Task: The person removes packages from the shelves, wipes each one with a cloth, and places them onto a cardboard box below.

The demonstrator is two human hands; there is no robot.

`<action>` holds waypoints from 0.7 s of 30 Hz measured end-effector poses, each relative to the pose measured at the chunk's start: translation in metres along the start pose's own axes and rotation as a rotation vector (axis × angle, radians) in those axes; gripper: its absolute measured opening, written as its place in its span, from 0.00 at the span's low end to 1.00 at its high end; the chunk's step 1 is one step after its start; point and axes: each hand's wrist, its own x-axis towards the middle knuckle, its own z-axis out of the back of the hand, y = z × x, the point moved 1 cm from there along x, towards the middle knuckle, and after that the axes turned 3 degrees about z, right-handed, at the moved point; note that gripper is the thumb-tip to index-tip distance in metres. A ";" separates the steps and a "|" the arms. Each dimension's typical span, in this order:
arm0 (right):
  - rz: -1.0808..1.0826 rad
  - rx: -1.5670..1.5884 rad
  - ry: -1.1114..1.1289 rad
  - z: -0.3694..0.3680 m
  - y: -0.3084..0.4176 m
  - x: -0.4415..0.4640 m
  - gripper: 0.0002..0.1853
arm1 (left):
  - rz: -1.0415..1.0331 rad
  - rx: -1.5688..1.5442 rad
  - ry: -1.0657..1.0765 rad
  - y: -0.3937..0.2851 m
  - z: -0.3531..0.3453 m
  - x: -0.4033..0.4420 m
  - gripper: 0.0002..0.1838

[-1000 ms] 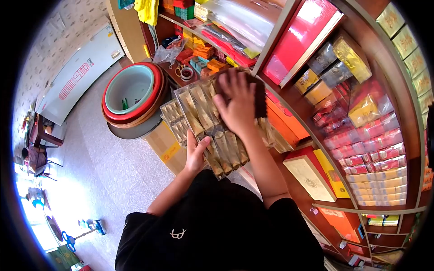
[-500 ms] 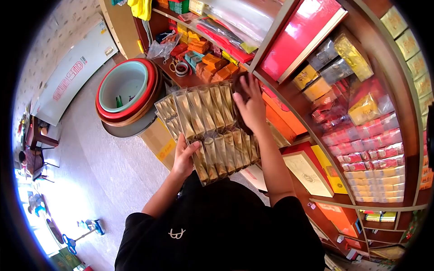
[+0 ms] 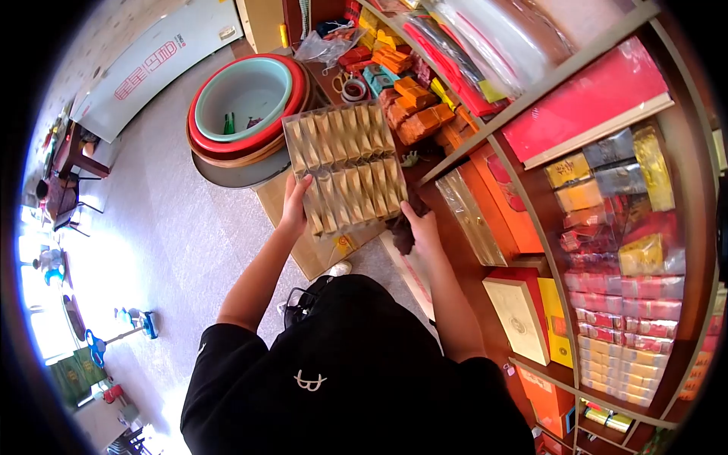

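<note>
The clear pack point(image 3: 349, 163) is held at its left edge by the left grip point(image 3: 296, 205) and its lower-right corner by the right grip point(image 3: 422, 227), dark cloth point(image 3: 403, 236) bunched there too.

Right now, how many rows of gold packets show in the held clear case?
2: the far row and the near row, closer to the wearer's body. Any rows underneath would be hidden.

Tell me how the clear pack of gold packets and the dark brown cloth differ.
The clear pack shows two rows of gold packets; the brown cloth is plain and dark. The clear pack is straight-edged, while the brown cloth is crumpled. The left hand grips the clear pack but not the brown cloth. Shared: the right hand touches both.
</note>
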 end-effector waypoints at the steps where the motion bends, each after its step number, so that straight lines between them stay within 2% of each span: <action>1: -0.023 -0.134 -0.026 0.000 -0.018 0.016 0.18 | 0.004 -0.038 -0.009 0.014 0.020 0.019 0.29; 2: -0.042 -0.268 -0.052 0.000 -0.038 0.035 0.16 | 0.007 -0.076 -0.014 0.028 0.040 0.039 0.31; 3: 0.156 -0.241 -0.094 -0.001 -0.064 0.055 0.17 | 0.002 -0.068 -0.011 0.043 0.058 0.057 0.32; 6: 0.264 -0.358 -0.160 -0.006 -0.088 0.090 0.18 | 0.016 -0.049 -0.061 0.067 0.082 0.093 0.31; 8: 0.216 -0.415 -0.178 -0.007 -0.089 0.101 0.20 | -0.005 -0.011 -0.019 0.076 0.084 0.108 0.34; 10: 0.152 -0.540 -0.245 -0.008 -0.097 0.110 0.26 | -0.136 0.031 -0.120 0.078 0.067 0.101 0.27; 11: 0.152 -0.540 -0.250 -0.007 -0.103 0.113 0.26 | -0.086 0.074 -0.127 0.090 0.080 0.107 0.29; 12: 0.123 -0.491 -0.262 -0.006 -0.111 0.114 0.25 | -0.080 0.075 -0.121 0.106 0.095 0.114 0.29; 14: 0.102 -0.442 -0.284 0.000 -0.121 0.114 0.24 | -0.031 0.116 -0.184 0.128 0.113 0.126 0.39; 16: 0.230 -0.386 -0.302 0.003 -0.125 0.109 0.24 | -0.014 0.145 -0.162 0.119 0.105 0.124 0.40; 17: 0.218 -0.233 -0.319 0.000 -0.120 0.103 0.24 | 0.021 0.227 -0.212 0.117 0.107 0.124 0.41; 18: 0.225 -0.225 -0.325 -0.005 -0.110 0.094 0.24 | 0.053 0.312 -0.258 0.117 0.111 0.126 0.42; 19: 0.257 -0.136 -0.336 -0.008 -0.097 0.085 0.24 | 0.089 0.460 -0.437 0.118 0.113 0.126 0.43; 20: 0.299 -0.046 -0.354 -0.007 -0.087 0.078 0.24 | 0.089 0.537 -0.499 0.117 0.112 0.125 0.43; 21: 0.169 0.119 -0.306 0.001 -0.089 0.072 0.24 | 0.094 0.613 -0.562 0.116 0.110 0.125 0.44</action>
